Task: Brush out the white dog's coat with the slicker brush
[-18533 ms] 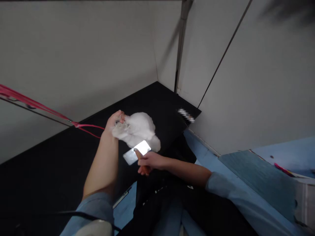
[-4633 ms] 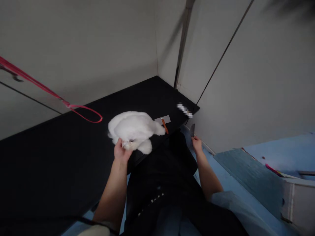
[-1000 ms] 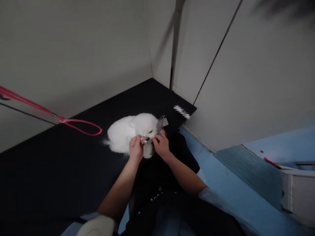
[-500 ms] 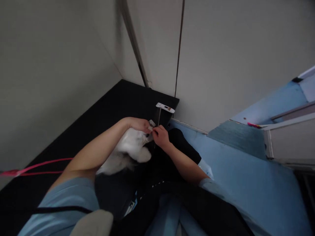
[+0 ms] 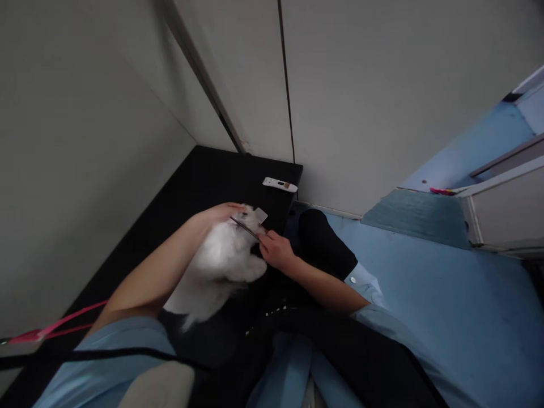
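Our left hand (image 5: 221, 212) touching white dog (image 5: 221, 255), cannot tell how far fingers open; our right hand (image 5: 276, 250), fingers closed round comb (image 5: 245, 228).

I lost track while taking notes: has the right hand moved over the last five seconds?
Yes, inward: judged against the table, the right hand has come from out past its edge to the dog's head.

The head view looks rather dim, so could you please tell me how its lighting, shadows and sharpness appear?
Head view: dim overall, the table nearly black, a soft shadow on the wall beside the pole; no harsh glare, the white dog among the brightest areas; fine detail is soft, so the thin tool in the right hand is hard to make out.
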`<state>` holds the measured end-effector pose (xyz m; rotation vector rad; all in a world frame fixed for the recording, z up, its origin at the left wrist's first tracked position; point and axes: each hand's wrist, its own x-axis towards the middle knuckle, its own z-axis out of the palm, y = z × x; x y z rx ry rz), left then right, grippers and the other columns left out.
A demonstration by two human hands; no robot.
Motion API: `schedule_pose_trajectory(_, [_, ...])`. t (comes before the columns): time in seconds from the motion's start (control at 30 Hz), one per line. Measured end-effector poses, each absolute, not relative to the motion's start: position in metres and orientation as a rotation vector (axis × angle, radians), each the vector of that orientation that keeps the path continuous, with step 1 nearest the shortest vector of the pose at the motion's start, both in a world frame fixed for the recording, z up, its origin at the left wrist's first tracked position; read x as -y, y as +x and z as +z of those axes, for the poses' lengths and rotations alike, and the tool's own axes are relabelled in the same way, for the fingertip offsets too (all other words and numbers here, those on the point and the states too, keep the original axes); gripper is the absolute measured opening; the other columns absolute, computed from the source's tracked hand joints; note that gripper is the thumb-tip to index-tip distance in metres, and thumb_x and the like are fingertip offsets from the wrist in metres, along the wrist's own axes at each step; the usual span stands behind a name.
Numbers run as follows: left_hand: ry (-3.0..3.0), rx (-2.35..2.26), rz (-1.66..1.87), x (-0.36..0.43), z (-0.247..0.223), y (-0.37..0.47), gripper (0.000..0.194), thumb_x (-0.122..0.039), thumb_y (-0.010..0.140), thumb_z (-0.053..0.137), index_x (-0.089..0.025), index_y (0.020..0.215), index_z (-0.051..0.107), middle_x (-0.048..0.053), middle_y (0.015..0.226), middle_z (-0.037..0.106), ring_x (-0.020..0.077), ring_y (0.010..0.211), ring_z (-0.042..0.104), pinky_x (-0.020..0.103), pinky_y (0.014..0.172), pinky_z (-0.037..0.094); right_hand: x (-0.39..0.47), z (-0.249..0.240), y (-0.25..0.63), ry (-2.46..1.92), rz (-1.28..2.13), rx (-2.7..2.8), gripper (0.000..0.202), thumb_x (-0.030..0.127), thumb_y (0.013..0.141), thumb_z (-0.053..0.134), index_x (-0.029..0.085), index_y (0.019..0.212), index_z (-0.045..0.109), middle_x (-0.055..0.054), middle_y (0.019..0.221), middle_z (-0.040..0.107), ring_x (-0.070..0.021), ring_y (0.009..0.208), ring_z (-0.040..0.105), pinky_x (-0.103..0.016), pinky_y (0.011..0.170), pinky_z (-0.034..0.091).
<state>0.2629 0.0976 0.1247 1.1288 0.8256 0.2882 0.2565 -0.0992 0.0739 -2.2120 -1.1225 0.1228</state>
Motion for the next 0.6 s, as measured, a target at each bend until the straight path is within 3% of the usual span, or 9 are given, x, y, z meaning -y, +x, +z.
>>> schedule_pose_trajectory(0.13, [1.177, -0.928, 0.108, -0.118, 0.142, 0.259, 0.011, -0.007, 0.067, 0.07, -0.017, 0.07, 0.071, 0.008, 0.06, 0.065, 0.0233, 0.05, 0.064, 0.031, 0.048, 0.052, 0.095, 0.084, 0.265, -2.299, 0.055, 0.989, 0.039, 0.02, 0.095, 0.05, 0.022, 0.131, 0.065, -0.007, 0.092, 0.065, -0.0146, 0.075, 0.061, -0.022, 0.064, 0.047])
schedule_pose_trajectory(0.27, [1.211, -1.0, -0.018, -0.129, 0.156, 0.254, 0.016, 0.007, 0.065, 0.065, -0.009, 0.064, 0.07, 0.013, 0.061, 0.067, 0.0228, 0.047, 0.063, 0.031, 0.046, 0.052, 0.088, 0.094, 0.263, -2.233, 0.034, 1.198, 0.033, 0.02, 0.094, 0.052, 0.025, 0.121, 0.07, -0.006, 0.089, 0.066, -0.0161, 0.076, 0.061, -0.022, 0.06, 0.046])
schedule_pose_trajectory(0.47, [1.203, -0.972, -0.038, -0.124, 0.171, 0.241, 0.027, 0.016, 0.067, 0.055, -0.004, 0.071, 0.073, 0.014, 0.061, 0.068, 0.0217, 0.044, 0.062, 0.03, 0.046, 0.051, 0.084, 0.107, 0.271, -2.261, -0.09, 1.165, 0.034, 0.021, 0.096, 0.052, 0.026, 0.125, 0.069, -0.007, 0.091, 0.067, -0.0156, 0.074, 0.062, -0.022, 0.061, 0.047])
schedule_pose_trajectory(0.6, [1.171, -0.949, -0.031, -0.122, 0.175, 0.238, 0.021, 0.012, 0.07, 0.06, -0.004, 0.071, 0.073, 0.015, 0.063, 0.069, 0.0221, 0.046, 0.062, 0.031, 0.046, 0.052, 0.086, 0.109, 0.274, -2.267, -0.127, 1.11, 0.035, 0.019, 0.094, 0.053, 0.025, 0.124, 0.07, -0.007, 0.088, 0.066, -0.014, 0.071, 0.06, -0.021, 0.061, 0.047])
